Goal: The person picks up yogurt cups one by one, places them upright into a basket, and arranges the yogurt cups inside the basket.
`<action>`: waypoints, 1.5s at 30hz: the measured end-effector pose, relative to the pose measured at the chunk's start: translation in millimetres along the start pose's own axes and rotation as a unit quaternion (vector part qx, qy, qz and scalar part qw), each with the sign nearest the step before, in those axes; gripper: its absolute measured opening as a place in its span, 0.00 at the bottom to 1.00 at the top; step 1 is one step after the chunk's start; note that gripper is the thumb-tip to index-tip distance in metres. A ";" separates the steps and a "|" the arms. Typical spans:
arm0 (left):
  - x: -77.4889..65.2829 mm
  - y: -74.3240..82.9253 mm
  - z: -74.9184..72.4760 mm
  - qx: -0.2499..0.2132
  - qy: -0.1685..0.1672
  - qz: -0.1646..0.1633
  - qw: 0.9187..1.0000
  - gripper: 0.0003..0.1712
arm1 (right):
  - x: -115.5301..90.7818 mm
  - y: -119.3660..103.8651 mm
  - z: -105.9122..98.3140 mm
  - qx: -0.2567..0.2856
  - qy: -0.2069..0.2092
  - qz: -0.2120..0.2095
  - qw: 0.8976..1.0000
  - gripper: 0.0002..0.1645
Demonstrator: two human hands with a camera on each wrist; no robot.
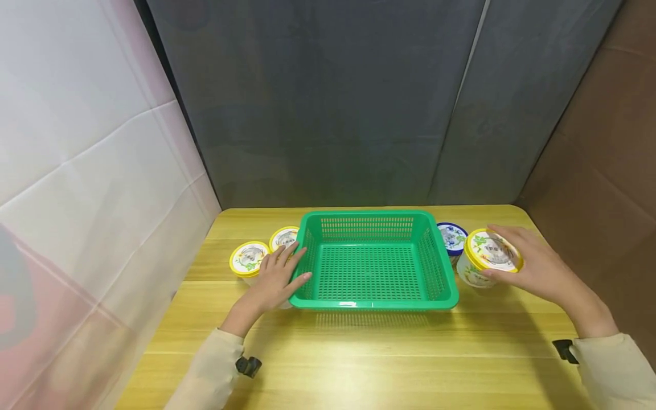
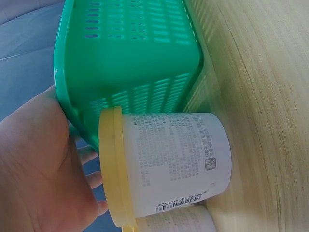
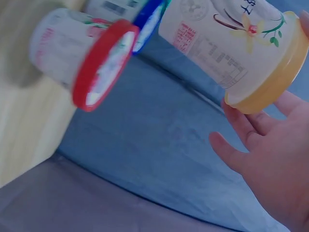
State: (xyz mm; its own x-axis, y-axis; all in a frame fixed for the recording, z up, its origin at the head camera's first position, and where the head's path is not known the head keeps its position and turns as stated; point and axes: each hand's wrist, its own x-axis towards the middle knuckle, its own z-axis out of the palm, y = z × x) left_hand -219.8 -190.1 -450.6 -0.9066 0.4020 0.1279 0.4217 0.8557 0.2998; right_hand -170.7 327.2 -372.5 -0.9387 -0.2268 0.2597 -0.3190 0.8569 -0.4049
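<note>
A green plastic basket (image 1: pixel 372 305) stands on the wooden table. My left hand (image 1: pixel 277 282) rests on its left rim with the fingers spread. Close below that palm is a white tub with a yellow lid (image 2: pixel 169 159), standing right beside the basket wall. Two more yellow-lidded tubs, an outer one (image 1: pixel 249 259) and a rear one (image 1: pixel 283 238), are at the left. On the other side, my right hand (image 1: pixel 538 265) grips a yellow-lidded tub (image 1: pixel 476 273) by its lid, tilted and raised off the table. Part of this tub is cut off in the right wrist view.
A blue-lidded tub (image 1: pixel 452 238) stands just right of the basket. Near it is a red-lidded tub (image 3: pixel 91 63), hidden in the head view. Grey panels (image 1: pixel 328 102) rise behind the table, a white one (image 1: pixel 92 142) at left and a brown one (image 1: pixel 605 154) at right.
</note>
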 end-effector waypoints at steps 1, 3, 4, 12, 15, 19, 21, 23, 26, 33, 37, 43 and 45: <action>0.0 0.1 0.1 -0.001 0.001 0.000 1.000 0.39 | 3.1 -2.2 -1.7 0.001 0.003 -0.004 1.000 0.56; -0.3 0.5 0.1 -0.002 0.001 -0.002 1.000 0.39 | 8.9 -7.1 -3.6 -0.001 0.006 -0.014 1.000 0.55; -0.6 1.0 -0.1 -0.004 0.000 -0.002 1.000 0.40 | 11.8 -9.6 -3.4 0.000 0.006 -0.019 1.000 0.55; -0.4 4.4 0.3 -0.006 -0.013 -0.004 1.000 0.40 | 34.2 -31.9 13.8 -0.005 -0.024 -0.051 0.998 0.55; 0.2 6.5 0.3 -0.006 -0.013 -0.002 1.000 0.41 | 41.5 -40.7 23.2 -0.001 -0.038 -0.062 0.997 0.55; 0.9 8.3 0.8 -0.003 -0.017 -0.002 1.000 0.41 | 49.6 -50.6 38.5 0.005 -0.048 -0.081 0.996 0.56; 1.1 8.6 1.2 -0.004 -0.021 -0.005 1.000 0.41 | 53.6 -55.2 47.1 0.004 -0.051 -0.087 0.995 0.56; 1.1 8.8 1.5 -0.004 -0.020 -0.004 1.000 0.41 | 57.3 -60.4 55.2 0.004 -0.053 -0.097 0.994 0.56; 0.5 9.5 1.5 -0.006 -0.018 -0.005 1.000 0.41 | 63.0 -68.9 67.0 0.001 -0.056 -0.113 0.992 0.56; -2.4 12.1 0.7 -0.003 -0.007 -0.005 1.000 0.42 | 72.5 -93.2 89.8 0.003 -0.096 -0.127 0.987 0.57; -4.0 11.9 2.1 -0.003 -0.006 -0.007 1.000 0.42 | 76.8 -109.6 100.5 0.008 -0.102 -0.142 0.985 0.58; -5.0 11.7 3.4 -0.014 -0.006 -0.008 1.000 0.42 | 81.7 -128.4 115.9 0.008 -0.114 -0.153 0.982 0.59; -4.9 12.3 2.0 -0.015 -0.002 -0.006 1.000 0.41 | 83.5 -133.9 121.4 0.005 -0.121 -0.155 0.980 0.60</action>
State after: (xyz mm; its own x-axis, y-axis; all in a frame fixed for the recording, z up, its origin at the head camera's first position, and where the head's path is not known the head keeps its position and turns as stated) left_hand -210.1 -180.9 -449.5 -0.9118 0.3926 0.1199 0.4096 0.8508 0.3293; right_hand -222.2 137.3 -403.0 -0.8000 -0.5795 0.1555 -0.5933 0.7252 -0.3495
